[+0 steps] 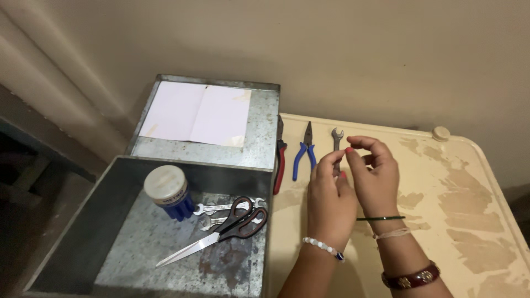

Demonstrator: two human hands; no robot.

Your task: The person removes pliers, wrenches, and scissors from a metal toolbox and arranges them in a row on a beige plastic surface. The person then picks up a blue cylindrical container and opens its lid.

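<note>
My left hand (330, 201) and my right hand (377, 177) are close together over the cream table (458, 182). A small open-ended spanner (337, 134) lies pointing away from me. Its lower end runs between my left index fingertip and thumb, which pinch it. The fingers of my right hand curl just right of the spanner, thumb and index close together, with nothing visible in them. Blue-handled pliers (305, 150) lie to the left of the spanner. Red-handled pliers (280, 160) lie at the table's left edge.
An open grey metal box (99, 221) stands on the left, holding black-handled scissors (232, 223), two spanners (212, 208) and a blue jar with a white lid (165, 190). White paper (199, 113) lines its raised lid. A wall is behind.
</note>
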